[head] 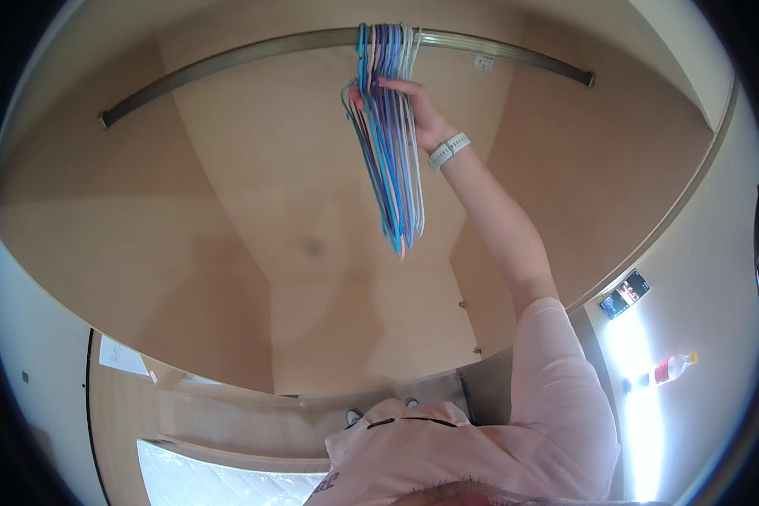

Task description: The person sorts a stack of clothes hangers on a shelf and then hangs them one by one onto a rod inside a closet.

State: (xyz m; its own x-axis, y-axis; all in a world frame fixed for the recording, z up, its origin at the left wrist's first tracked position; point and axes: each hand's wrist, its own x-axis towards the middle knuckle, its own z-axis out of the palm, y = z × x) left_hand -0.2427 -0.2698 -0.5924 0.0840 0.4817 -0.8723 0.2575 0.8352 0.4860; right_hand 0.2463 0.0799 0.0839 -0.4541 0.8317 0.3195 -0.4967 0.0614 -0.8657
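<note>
My right hand (429,117), with a light wristband (449,150) at the wrist, is raised to a bundle of thin clothes hangers (392,171). The thumb lies across the front near the hanger necks, and fingertips show on the bundle's left side. Most of the hooks sit over a metal closet rod (259,49), pressed close together near its middle. Blue, purple, pink and white hangers hang downward in the bunch. At the left edge a teal hanger (346,101) sits lower, its top below the rod. My left hand is out of view.
Wood-toned wardrobe panels (329,190) surround the rod on the sides and back. To the right, a phone (625,295) with a lit screen and a plastic bottle (673,369) with an orange cap rest on a pale surface. A plastic-covered mattress (228,484) lies at lower left.
</note>
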